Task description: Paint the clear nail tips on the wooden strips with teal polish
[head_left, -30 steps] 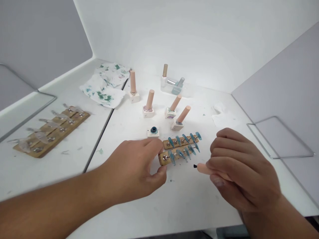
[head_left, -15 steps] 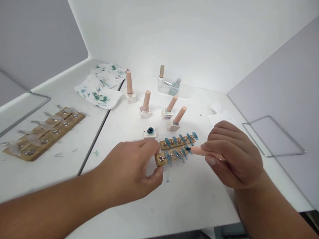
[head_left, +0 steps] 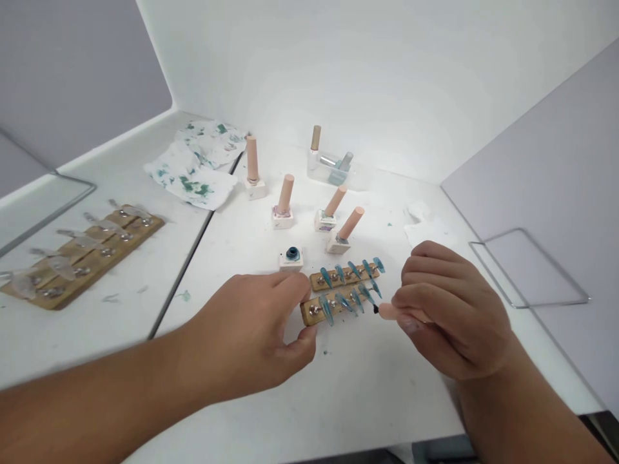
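Note:
My left hand (head_left: 264,332) pinches the left end of a wooden nail stand (head_left: 309,314), thumb in front and fingers behind. Several glossy teal false nails (head_left: 326,309) are mounted along it on metal studs. Just behind lies a second wooden strip (head_left: 316,281), also bearing teal nails. My right hand (head_left: 449,309) is closed round a peach-handled nail polish brush (head_left: 388,312). Its dark tip points left, a little short of the nails at the stand's right end. An uncapped white polish bottle (head_left: 291,259) with a dark teal neck stands behind my left hand.
Several capped polish bottles (head_left: 283,216) stand further back. Behind them a clear tray (head_left: 333,173) holds more bottles. Stained tissues (head_left: 191,174) lie back left, and a wooden stand with clear nails (head_left: 82,264) is at left. Wire frames (head_left: 532,303) flank the work surface.
My right hand has lowered slightly, and the brush tip has come away from the nails toward the front right. The left hand keeps its hold on the stand.

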Demonstrator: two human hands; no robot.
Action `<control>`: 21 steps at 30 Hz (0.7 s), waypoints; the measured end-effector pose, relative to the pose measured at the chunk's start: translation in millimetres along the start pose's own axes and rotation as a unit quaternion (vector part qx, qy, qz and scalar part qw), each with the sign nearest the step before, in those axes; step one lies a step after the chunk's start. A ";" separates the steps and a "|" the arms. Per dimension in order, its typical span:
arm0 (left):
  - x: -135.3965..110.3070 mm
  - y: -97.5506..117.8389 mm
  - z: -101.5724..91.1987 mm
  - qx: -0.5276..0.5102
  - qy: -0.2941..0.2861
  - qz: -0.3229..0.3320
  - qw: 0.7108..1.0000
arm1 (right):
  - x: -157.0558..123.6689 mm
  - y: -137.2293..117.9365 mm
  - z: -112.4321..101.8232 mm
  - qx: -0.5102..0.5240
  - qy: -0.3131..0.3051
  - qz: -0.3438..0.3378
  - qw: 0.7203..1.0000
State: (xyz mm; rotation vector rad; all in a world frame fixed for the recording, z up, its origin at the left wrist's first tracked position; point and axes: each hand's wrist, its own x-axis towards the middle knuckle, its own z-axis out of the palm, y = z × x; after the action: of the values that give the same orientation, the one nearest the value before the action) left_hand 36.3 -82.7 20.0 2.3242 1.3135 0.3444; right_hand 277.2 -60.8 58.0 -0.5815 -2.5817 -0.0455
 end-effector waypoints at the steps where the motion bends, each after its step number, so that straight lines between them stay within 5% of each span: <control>1: 0.0 -0.1 0.0 -0.001 -0.002 -0.002 1.000 | 0.5 -1.0 -0.7 0.003 0.004 -0.003 1.000; 21: 0.8 -0.1 -0.7 0.003 -0.002 -0.001 1.000 | -3.4 -0.5 -1.0 0.022 -0.033 0.005 0.999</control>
State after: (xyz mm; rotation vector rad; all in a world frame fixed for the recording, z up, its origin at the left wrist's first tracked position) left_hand 36.4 -81.9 20.6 2.3277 1.3172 0.3345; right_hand 280.2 -62.7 57.3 -0.5879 -2.6362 0.0338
